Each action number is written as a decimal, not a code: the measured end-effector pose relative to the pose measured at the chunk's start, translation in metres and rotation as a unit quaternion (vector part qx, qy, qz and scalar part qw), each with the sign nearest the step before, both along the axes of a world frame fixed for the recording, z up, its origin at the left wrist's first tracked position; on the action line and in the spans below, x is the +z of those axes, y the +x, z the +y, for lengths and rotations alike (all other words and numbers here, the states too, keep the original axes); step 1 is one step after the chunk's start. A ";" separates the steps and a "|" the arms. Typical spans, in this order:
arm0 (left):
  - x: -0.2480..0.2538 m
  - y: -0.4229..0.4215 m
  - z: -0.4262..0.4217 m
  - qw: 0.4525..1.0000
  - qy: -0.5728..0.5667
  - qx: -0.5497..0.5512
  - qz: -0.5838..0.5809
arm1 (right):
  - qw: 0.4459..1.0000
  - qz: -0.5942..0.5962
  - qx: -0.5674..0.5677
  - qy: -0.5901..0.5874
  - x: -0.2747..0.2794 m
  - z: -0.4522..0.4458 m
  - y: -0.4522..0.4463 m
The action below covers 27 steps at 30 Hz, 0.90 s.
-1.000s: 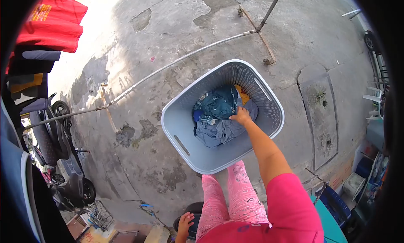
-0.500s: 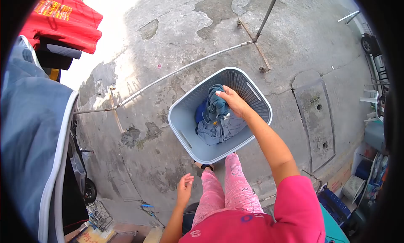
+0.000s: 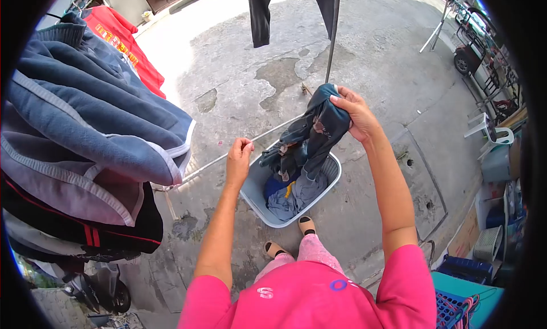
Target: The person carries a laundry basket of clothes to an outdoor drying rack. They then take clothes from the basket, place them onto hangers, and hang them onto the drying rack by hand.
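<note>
My right hand [image 3: 359, 117] pinches the top of a dark teal printed garment [image 3: 322, 124], which hangs bunched and folded above the laundry basket [image 3: 336, 172]. My left hand [image 3: 240, 152] is raised left of the garment, apart from it, its fingers curled together with nothing visible in them. The grey-blue basket stands on the ground just ahead of my feet. Inside lie a crumpled grey garment [image 3: 296, 202], a dark blue cloth [image 3: 276, 186] and a bit of yellow. The hanging garment hides the basket's far part.
Grey-blue clothes with pale trim [image 3: 114, 135] and a red shirt [image 3: 117, 38] hang at the left. Dark trousers [image 3: 260, 15] hang ahead by a metal pole [image 3: 331, 49]. A low rail [image 3: 213, 163] runs behind the basket. White plastic chairs [image 3: 484, 126] and crates stand at the right.
My right hand has lifted the teal garment out of the basket, and it has partly unfolded. My left hand has risen from beside my legs towards it, fingers now curled. The view has tilted up.
</note>
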<state>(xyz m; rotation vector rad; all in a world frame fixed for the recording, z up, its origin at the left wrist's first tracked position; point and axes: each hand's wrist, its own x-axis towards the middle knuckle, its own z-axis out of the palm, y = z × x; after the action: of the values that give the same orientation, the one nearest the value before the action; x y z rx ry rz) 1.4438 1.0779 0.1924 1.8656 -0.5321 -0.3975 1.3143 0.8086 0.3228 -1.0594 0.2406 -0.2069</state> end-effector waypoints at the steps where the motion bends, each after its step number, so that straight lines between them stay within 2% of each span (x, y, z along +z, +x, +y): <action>1: 0.009 0.001 0.002 1.000 0.003 0.015 -0.020 | 1.000 -0.003 -0.005 -0.004 0.009 0.001 -0.002; 2: 0.014 -0.003 -0.001 1.000 0.001 0.009 -0.020 | 0.998 0.028 0.035 -0.045 0.014 0.005 -0.004; 4: 0.024 -0.012 -0.016 0.992 -0.097 -0.030 -0.070 | 0.984 0.074 0.127 -0.096 0.019 0.021 -0.001; 6: 0.040 -0.031 -0.033 0.993 -0.101 -0.050 -0.036 | 0.969 0.116 0.160 -0.151 0.043 0.046 -0.002; 7: 0.041 -0.036 -0.039 0.987 -0.076 -0.092 -0.111 | 0.969 0.116 0.158 -0.153 0.053 0.050 -0.003; 8: 0.040 -0.038 -0.040 0.973 -0.050 -0.131 -0.184 | 0.971 0.075 0.158 -0.162 0.062 0.053 -0.001; 10: 0.026 -0.037 -0.037 0.968 -0.043 -0.159 -0.189 | 0.979 -0.025 0.147 -0.141 0.091 0.051 -0.006; 12: 0.013 -0.036 -0.032 0.964 -0.033 -0.183 -0.192 | 0.981 -0.141 0.082 -0.105 0.114 0.025 -0.008; 14: 0.007 -0.035 -0.029 0.948 0.038 -0.219 -0.230 | 0.962 -0.268 0.029 -0.037 0.130 -0.004 -0.004; 15: 0.004 -0.042 -0.032 0.952 0.001 -0.184 -0.247 | 0.953 -0.302 0.012 -0.022 0.133 -0.016 0.001; 16: 0.001 -0.045 -0.035 0.952 0.002 -0.183 -0.244 | 0.948 -0.316 0.043 0.002 0.133 -0.028 0.004; 17: -0.002 -0.045 -0.038 0.967 0.015 -0.238 -0.093 | 0.945 -0.323 0.041 -0.003 0.131 -0.033 0.011; 18: -0.006 -0.048 -0.040 0.956 0.027 -0.287 0.061 | 0.943 -0.329 0.039 -0.006 0.126 -0.036 0.019; 20: -0.010 -0.055 -0.041 0.958 0.060 -0.278 0.035 | 0.956 -0.274 -0.022 -0.105 0.104 -0.037 0.031; 21: -0.009 -0.055 -0.041 0.955 0.008 -0.229 0.190 | 0.962 -0.186 -0.053 -0.195 0.088 -0.035 0.035; 23: 0.013 -0.054 -0.038 0.884 -0.087 -0.080 0.452 | 0.894 0.029 -0.043 -0.445 0.064 -0.007 0.019; 24: 0.017 -0.050 -0.034 0.884 -0.086 -0.075 0.453 | 0.890 0.042 -0.002 -0.454 0.038 0.004 0.015; 25: 0.021 -0.045 -0.029 0.831 -0.154 -0.051 0.532 | 0.894 0.073 0.061 -0.438 0.019 0.022 0.003; 26: 0.024 -0.039 -0.025 0.766 -0.221 -0.028 0.602 | 0.886 0.057 0.148 -0.437 -0.005 0.036 -0.009; 27: 0.012 -0.030 -0.019 0.724 -0.246 -0.020 0.644 | 0.896 0.046 0.231 -0.378 -0.035 0.052 -0.021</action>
<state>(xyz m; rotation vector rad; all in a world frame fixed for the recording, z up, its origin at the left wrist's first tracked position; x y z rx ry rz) 1.4136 1.0587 0.2043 0.7100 0.2942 -1.2868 1.2937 0.8607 0.2880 -1.8689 -0.0274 0.2061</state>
